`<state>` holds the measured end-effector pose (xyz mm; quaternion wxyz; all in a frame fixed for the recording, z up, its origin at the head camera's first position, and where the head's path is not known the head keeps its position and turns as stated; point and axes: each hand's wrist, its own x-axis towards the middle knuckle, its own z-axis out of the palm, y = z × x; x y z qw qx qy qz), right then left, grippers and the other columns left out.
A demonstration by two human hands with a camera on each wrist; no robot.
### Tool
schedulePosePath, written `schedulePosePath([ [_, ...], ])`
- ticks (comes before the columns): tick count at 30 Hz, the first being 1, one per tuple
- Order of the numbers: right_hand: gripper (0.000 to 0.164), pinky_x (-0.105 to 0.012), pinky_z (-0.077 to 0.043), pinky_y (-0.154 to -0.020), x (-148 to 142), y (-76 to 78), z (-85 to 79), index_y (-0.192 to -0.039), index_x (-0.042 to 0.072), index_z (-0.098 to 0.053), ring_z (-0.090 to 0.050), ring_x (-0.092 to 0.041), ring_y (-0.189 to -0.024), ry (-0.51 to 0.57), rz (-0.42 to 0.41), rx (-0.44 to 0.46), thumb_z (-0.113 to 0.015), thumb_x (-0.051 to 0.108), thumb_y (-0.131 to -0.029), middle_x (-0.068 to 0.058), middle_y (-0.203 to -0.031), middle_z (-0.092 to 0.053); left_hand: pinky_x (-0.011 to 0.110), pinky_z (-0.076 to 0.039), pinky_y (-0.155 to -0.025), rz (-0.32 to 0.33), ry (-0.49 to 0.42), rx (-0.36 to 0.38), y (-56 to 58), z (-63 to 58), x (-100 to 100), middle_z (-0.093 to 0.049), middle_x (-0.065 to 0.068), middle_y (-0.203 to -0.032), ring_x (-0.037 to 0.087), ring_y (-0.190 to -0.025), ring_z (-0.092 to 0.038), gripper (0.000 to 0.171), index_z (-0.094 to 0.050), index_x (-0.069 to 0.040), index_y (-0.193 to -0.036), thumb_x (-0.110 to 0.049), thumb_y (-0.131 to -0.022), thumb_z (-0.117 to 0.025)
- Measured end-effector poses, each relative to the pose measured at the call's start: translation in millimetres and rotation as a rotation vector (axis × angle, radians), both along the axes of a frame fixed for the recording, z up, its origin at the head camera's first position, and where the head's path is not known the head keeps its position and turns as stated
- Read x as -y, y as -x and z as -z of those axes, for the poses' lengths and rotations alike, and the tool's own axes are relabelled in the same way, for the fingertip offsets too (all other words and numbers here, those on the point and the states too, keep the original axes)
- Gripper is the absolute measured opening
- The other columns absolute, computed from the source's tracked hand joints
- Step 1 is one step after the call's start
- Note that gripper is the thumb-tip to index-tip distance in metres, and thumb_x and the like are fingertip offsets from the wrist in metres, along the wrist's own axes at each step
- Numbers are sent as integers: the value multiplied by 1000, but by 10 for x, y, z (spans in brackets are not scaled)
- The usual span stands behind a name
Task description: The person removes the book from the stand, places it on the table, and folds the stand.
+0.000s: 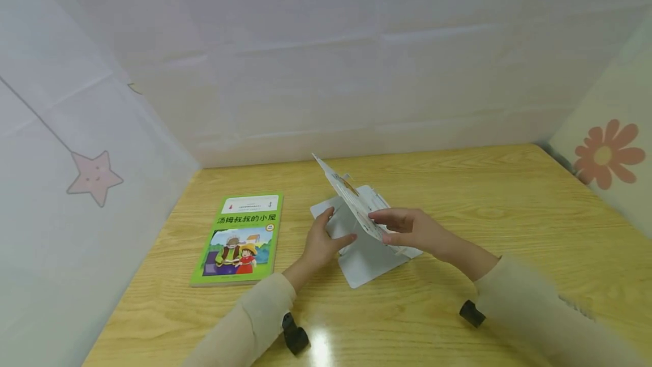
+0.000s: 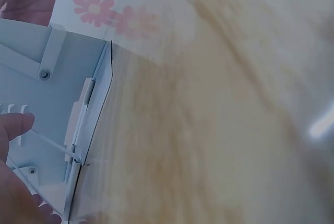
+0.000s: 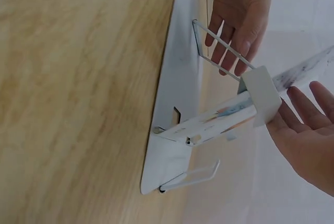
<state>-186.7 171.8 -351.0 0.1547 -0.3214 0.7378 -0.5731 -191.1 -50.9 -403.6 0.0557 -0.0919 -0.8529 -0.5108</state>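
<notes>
A white metal folding book stand [image 1: 372, 265] lies on the table, its printed panel [image 1: 356, 203] tilted up from the flat base. My right hand [image 1: 420, 234] is at that panel, thumb and fingers spread against its printed side. The right wrist view shows the fingers [image 3: 305, 112] extended close to a bent white lip [image 3: 261, 96]. On the opposite side is my left hand [image 1: 321, 242], reaching in between the panel and the base. Its fingers [image 3: 229, 57] hang loosely beside a thin wire loop [image 3: 222, 44], and the thumb [image 2: 18, 125] overlaps the panel's back.
To the left, a green-bordered picture book [image 1: 239, 239] lies flat on the wooden table [image 1: 484, 186]. Light cloth [image 1: 326, 72] printed with a star and flowers hangs behind and at both sides. Black camera mounts [image 1: 294, 333] sit on both wrists.
</notes>
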Motion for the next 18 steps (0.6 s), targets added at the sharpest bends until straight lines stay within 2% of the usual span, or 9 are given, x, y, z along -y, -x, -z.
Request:
schedulePosePath([
  [5, 47, -49, -30, -91, 13, -52, 48, -122, 2, -47, -35, -32, -116, -1, 38, -81, -62, 12, -79, -14, -124, -44, 44, -31, -93, -1, -2, -28, 4, 34, 0, -37, 20, -126, 33, -115, -35, 72, -35, 5, -126, -23, -70, -71],
  [12, 47, -42, -26, -95, 30, -74, 110, -121, 2, -48, -29, -29, -120, 30, 26, -153, -63, 8, -77, -11, -125, -44, 45, -34, -90, -2, 15, -49, 11, 81, 6, -38, 20, -124, 33, -110, -38, 71, -35, 6, -125, -23, -70, -71],
  [18, 46, -36, -26, -96, 36, -72, 188, -120, 3, -48, -30, -26, -120, 46, 32, -210, -64, 6, -77, -9, -125, -44, 44, -34, -89, 9, 13, -84, 32, 131, 12, -38, 20, -121, 34, -108, -39, 73, -36, 7, -124, -21, -68, -73],
])
